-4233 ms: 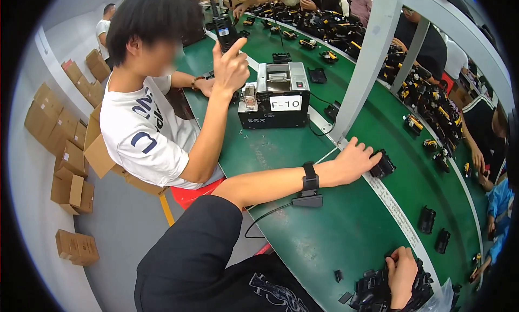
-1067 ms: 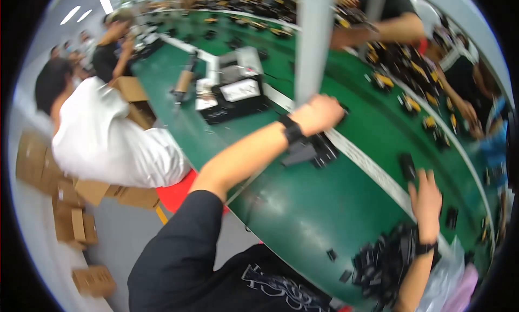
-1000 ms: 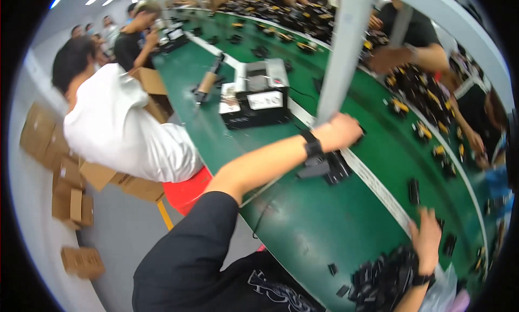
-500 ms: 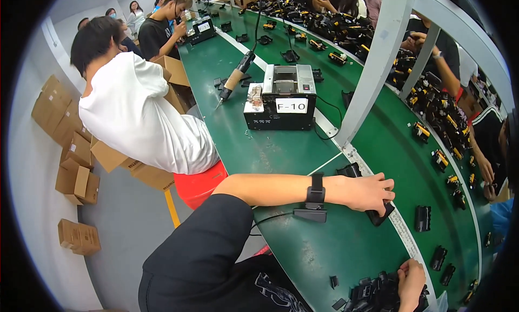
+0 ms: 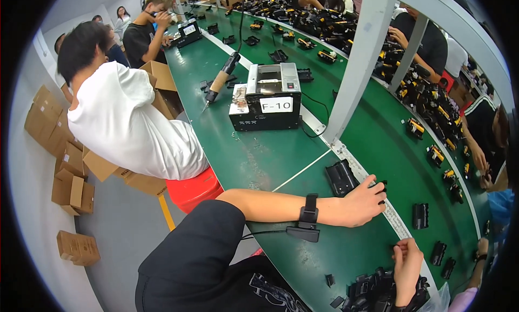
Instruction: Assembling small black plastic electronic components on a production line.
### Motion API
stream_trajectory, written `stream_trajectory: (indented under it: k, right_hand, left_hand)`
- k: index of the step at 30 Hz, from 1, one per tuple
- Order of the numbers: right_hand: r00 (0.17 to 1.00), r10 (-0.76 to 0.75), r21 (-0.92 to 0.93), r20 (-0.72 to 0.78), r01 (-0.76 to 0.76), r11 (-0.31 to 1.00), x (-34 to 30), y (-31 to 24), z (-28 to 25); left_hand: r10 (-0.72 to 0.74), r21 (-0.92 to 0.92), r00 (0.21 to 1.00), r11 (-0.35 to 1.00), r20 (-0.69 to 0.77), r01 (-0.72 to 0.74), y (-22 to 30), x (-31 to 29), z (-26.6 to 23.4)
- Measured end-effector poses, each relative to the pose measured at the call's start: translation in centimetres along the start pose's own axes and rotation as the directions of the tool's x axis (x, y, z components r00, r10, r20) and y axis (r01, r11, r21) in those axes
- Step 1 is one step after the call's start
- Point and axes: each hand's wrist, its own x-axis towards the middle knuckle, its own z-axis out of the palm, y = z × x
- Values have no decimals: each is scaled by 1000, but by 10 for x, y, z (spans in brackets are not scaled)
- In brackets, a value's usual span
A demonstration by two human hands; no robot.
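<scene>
My left hand (image 5: 361,205) reaches across the bench to the pale strip beside the belt, its fingers curled over a black plastic part (image 5: 384,184). Only a dark edge of that part shows past the fingertips. Just left of this hand lies a larger black plastic housing (image 5: 341,178) with a ribbed, curved surface. My right hand (image 5: 408,258) is raised over a pile of black plastic parts (image 5: 367,291) at the near edge. Its fingers are bent, with thumb and forefinger close together; whatever they hold, if anything, cannot be made out.
A black-and-silver box-shaped device (image 5: 266,98) stands on the bench (image 5: 281,220), with an electric screwdriver (image 5: 221,80) hanging beside it. A white post (image 5: 359,68) rises at the belt (image 5: 400,171). Black housings (image 5: 420,216) lie on the belt. A co-worker in white (image 5: 130,117) sits at left.
The view has shifted slightly. My left hand has turned and the black part is now mostly hidden; the housing beside it is more exposed. My right hand has lifted from the pile.
</scene>
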Motion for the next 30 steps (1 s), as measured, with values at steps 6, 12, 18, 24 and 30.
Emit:
stream_trajectory:
  k: [6,12,18,24,30]
  right_hand:
    - [991,-124,-228,57,134,965,-2,5,21]
    - [991,-119,-339,58,132,932,-17,10,17]
    - [984,-169,-359,64,181,916,-4,4,19]
    - [987,-149,-398,63,162,903,-7,15,15]
    - [969,-243,-382,-32,213,899,-1,-4,12]
  left_hand:
    - [-176,138,984,975,20,171,1,-10,-19]
    - [-82,104,995,992,49,77,-6,-13,-6]
    - [128,-134,986,985,110,-112,-25,-19,-45]
    - [82,-338,995,939,55,-58,-22,-18,-56]
    - [207,-309,969,938,136,-157,-7,-9,-35]
